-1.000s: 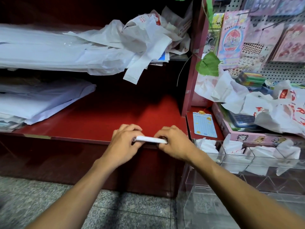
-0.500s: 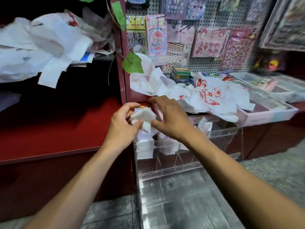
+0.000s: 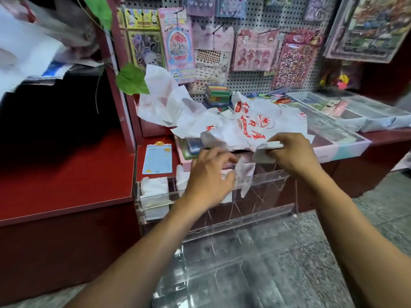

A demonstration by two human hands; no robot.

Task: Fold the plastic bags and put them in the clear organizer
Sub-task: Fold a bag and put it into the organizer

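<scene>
Pegboard, white and perforated, hung with packets: a yellow sticker card, a pink card, a pink bunny sheet and a red sticker sheet. Framed picture, tilted, at upper right. Green leaf on a thin stem beside the red post. Striped box stack at the pegboard's foot. Blue card lying flat on the red surface. Pink tray, with grey trays beyond it. Speckled stone floor below.
</scene>
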